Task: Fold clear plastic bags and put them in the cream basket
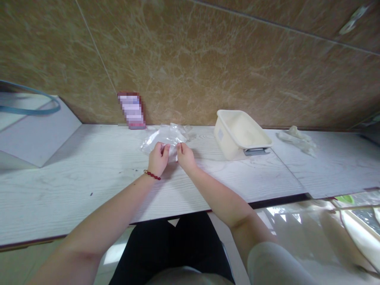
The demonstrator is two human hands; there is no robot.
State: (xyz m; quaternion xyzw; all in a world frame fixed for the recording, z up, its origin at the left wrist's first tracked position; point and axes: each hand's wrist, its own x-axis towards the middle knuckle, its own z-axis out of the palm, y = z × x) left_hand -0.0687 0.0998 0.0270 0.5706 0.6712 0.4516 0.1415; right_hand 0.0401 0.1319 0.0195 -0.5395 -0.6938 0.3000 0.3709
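A clear plastic bag lies crumpled on the white wood-grain table, its near edge lifted between my hands. My left hand, with a red bead bracelet at the wrist, pinches that edge with thumb and fingers. Close beside it, my right hand grips the same edge from the right. A small red spot shows near the right fingertips; I cannot make out what it is. Whether the bag holds anything is unclear.
Right of my hands stands a cream plastic bin with a grey latch. Farther right lies another crumpled plastic bag. A phone leans against the brown wall. At far left is a white box with a blue band.
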